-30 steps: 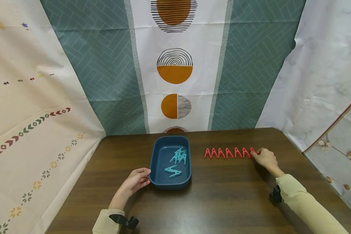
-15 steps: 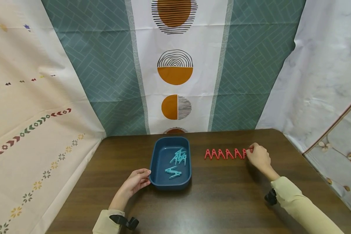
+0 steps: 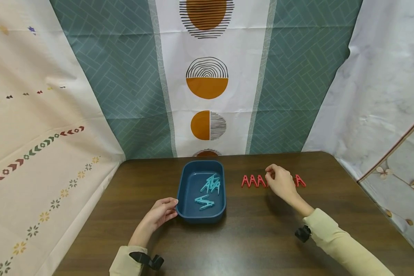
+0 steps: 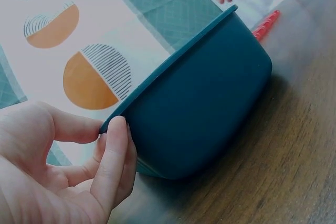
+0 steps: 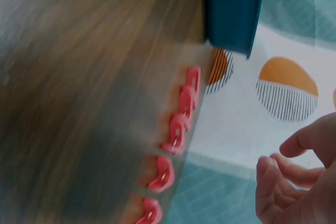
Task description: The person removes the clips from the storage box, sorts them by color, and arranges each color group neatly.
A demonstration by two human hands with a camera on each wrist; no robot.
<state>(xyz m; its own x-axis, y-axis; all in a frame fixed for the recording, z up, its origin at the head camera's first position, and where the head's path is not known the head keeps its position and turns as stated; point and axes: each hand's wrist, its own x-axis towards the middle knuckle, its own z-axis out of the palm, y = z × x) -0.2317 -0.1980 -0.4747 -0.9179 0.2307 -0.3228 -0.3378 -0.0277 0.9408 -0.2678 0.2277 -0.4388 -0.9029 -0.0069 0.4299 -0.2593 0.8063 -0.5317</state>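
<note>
Several red clothespins (image 3: 252, 179), glossy and A-shaped, sit in a row on a dark wood-grained table (image 3: 255, 237). Compared with a half second ago, the right hand (image 3: 283, 184) has moved left from the right end of the row to its middle, uncovering the rightmost clothespin; its fingers are loosely bent, thumb apart from the fingertips, holding nothing. The left hand (image 3: 160, 214) has stayed put, pinching the rim of a smooth blue tub (image 3: 201, 220) between thumb and fingers. The tub, rounded at its corners, stands left of the red row, with teal clothespins (image 3: 205, 201) lying in two clusters inside. Behind hangs creased cloth (image 3: 131, 76), green panels flanking a white strip printed with orange circles.
</note>
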